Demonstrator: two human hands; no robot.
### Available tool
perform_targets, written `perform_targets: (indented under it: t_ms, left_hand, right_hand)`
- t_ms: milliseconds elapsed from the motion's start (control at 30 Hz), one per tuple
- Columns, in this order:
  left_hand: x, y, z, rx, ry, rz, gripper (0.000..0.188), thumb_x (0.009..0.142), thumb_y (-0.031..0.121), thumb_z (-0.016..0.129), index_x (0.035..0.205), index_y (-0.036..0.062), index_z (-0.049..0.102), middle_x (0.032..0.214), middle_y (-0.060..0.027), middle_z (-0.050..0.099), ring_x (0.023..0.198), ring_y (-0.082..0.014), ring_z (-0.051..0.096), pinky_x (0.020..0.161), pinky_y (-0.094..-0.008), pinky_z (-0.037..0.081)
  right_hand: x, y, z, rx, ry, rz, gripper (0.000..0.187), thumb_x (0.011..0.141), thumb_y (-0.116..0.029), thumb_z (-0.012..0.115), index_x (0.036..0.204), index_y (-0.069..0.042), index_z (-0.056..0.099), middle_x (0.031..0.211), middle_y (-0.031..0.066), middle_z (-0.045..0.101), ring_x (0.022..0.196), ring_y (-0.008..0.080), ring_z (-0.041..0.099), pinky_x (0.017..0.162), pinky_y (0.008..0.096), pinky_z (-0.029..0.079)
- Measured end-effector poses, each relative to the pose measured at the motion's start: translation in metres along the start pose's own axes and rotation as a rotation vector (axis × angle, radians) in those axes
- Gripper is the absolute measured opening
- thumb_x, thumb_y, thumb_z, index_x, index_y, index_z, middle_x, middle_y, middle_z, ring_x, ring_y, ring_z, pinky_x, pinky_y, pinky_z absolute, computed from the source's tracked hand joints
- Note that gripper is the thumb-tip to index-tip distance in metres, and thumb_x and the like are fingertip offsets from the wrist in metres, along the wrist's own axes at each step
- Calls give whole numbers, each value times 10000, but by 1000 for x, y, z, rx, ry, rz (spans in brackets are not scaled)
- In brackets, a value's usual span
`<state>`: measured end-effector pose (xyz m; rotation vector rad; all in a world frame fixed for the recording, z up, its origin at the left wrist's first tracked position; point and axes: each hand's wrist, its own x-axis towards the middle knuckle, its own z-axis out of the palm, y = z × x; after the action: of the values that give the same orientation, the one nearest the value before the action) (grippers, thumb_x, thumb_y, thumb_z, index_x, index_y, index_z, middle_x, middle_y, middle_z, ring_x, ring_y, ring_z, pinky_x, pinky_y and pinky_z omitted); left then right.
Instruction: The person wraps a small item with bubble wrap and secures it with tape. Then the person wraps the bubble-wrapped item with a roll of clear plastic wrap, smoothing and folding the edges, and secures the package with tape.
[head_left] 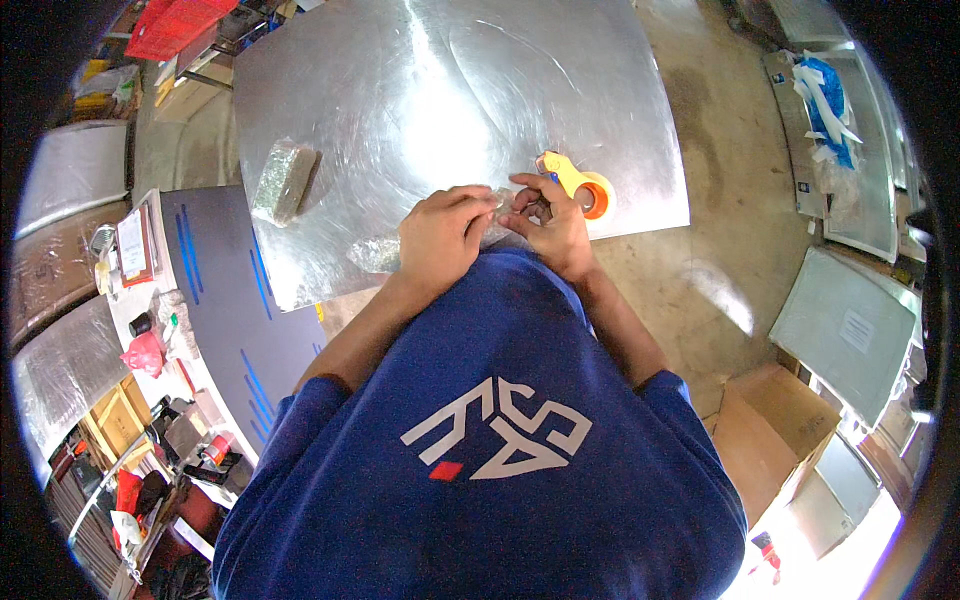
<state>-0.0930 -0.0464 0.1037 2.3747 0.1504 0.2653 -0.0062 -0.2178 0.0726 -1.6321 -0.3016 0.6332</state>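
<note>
My left hand [437, 238] and my right hand [560, 232] meet at the near edge of a shiny metal table [350, 90]. Both are closed, with fingertips pinching a crinkled piece of clear plastic [503, 202]; its lower part is hidden by my hands and shirt. Just beyond my right hand lies a yellow tape dispenser [562, 172] with an orange-cored roll, close to or touching the fingers. A block wrapped in clear film [283, 182] rests on the left of the tabletop. More clear wrapping [374, 255] shows beside my left wrist, partly covered by the arm.
Left of the table stands a dark grey board [215, 260] with blue stripes, beside a cluttered bench [150, 320]. An open cardboard box [770, 430] is on the floor at right. Wrapped panels [845, 325] lean farther right. A red crate [175, 28] sits far left.
</note>
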Motion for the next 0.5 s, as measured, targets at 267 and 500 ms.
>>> perform_targets:
  t_ms: [267, 500]
  left_hand:
    - [0, -11, 3, 127, 63, 117, 150, 863, 156, 713, 997, 95, 744, 1068, -30, 739, 937, -243, 703, 820, -391, 545]
    - [-12, -12, -3, 225, 12, 302, 320, 829, 209, 759, 1137, 126, 725, 1216, -15, 691, 1027, -235, 682, 851, -389, 542]
  right_hand:
    - [3, -1, 8, -620, 74, -634, 329, 847, -33, 761, 1175, -33, 735, 1149, 113, 691, 1000, 258, 657, 901, 332, 548]
    - [-2, 5, 11, -456, 83, -510, 221, 787, 16, 764, 1004, -25, 757, 1052, 121, 721, 1023, 284, 683, 883, 376, 565]
